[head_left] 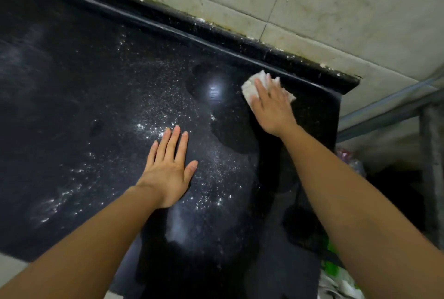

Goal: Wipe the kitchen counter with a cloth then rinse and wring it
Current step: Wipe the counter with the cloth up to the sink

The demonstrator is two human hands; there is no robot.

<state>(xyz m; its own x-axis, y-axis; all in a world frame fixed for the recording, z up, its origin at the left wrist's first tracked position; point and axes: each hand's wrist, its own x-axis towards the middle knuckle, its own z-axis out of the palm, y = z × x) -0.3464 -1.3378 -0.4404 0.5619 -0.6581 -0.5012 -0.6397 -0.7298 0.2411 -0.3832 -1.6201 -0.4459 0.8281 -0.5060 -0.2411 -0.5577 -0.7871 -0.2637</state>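
Near the back edge of the tabletop, close to its right corner, the cloth lies bunched under your right grip, whose fingers are straight and press down on it rather than curl round it. Your left grip rests flat and spread nearer the front edge, holding nothing. White specks lie scattered leftward of the cloth, around your left grip and beyond, so the wipe likely needs to run left. That way is open; the right edge and the raised back lip hem the cloth in closely.
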